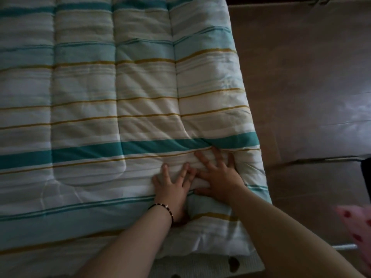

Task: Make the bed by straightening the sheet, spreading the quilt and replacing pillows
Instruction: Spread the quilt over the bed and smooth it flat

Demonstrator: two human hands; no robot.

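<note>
The quilt [120, 97] lies spread over the bed; both the left hand [170, 185] and right hand [218, 177] press flat on it near its right edge, fingers splayed, holding nothing. Recommended: sweep outward toward the edge with even pressure, so the bunched folds by the fingertips flatten rather than shift.

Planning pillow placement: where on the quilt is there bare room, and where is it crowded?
Free: the quilt is bare left of and beyond both hands, across the striped panels to the far edge. Crowded: the near right corner, where the left hand and right hand press flat, side by side.
</note>
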